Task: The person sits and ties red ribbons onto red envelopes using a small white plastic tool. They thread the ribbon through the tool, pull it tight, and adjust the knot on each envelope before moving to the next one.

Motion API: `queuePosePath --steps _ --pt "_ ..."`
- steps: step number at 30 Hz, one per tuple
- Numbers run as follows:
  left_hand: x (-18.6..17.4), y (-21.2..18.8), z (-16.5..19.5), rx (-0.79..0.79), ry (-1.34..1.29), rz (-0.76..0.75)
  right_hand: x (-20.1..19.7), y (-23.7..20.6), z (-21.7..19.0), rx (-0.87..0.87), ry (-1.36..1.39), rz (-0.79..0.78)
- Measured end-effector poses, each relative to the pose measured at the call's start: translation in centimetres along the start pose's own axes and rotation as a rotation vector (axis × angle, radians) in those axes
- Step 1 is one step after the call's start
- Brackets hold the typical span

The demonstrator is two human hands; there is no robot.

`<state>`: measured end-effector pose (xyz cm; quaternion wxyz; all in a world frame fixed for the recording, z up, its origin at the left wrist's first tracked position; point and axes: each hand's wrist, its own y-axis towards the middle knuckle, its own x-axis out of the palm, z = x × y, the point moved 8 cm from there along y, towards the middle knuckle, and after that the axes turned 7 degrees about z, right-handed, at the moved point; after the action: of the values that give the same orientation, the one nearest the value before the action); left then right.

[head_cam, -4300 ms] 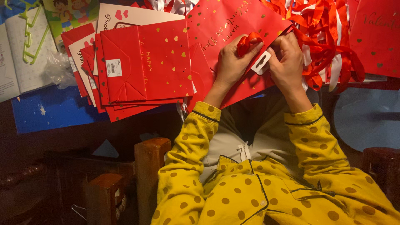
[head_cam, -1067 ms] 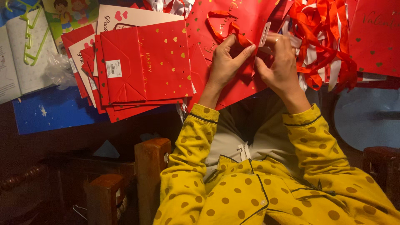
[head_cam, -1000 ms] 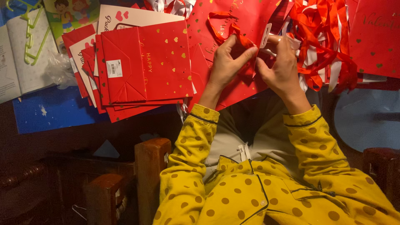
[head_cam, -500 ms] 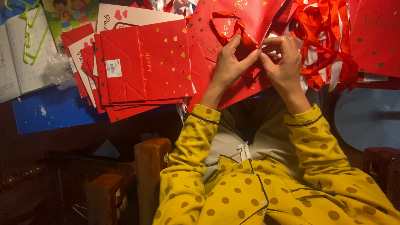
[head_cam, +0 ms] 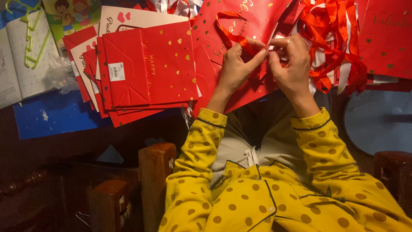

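Under both hands lies a flat red gift bag point(head_cam: 240, 30) with gold spots. Left of the left hand point(head_cam: 236, 68), a stack of folded red bags point(head_cam: 146, 73) carries a small white rectangular label point(head_cam: 116, 71). Right of the right hand point(head_cam: 292, 68) lies another red bag point(head_cam: 386, 38).

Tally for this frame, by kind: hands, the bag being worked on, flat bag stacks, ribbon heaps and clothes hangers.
Hands: 2, left hand and right hand
Red gift bag held by both hands: 1
Stack of flat red gift bags: 1; bags in it too overlapped to count
Heap of red and white ribbons: 1
Green plastic hanger: 1
Total: 6
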<state>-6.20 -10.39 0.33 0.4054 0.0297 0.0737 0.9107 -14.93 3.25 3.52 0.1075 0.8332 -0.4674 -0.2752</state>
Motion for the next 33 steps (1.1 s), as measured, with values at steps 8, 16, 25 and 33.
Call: queuePosePath --steps 8,16,25,33 --pt "0.2 0.0 0.3 0.042 0.007 -0.01 0.2 -0.4 0.1 -0.16 -0.128 0.002" --pt "0.6 -0.1 0.8 0.003 -0.125 -0.061 -0.3 -0.3 2.0 0.084 0.255 0.054" --pt "0.5 0.0 0.6 0.001 -0.102 -0.055 0.3 -0.3 -0.4 -0.192 -0.159 -0.019" --pt "0.4 -0.1 1.8 0.067 -0.03 -0.051 -0.4 -0.2 1.9 0.068 0.212 0.069"
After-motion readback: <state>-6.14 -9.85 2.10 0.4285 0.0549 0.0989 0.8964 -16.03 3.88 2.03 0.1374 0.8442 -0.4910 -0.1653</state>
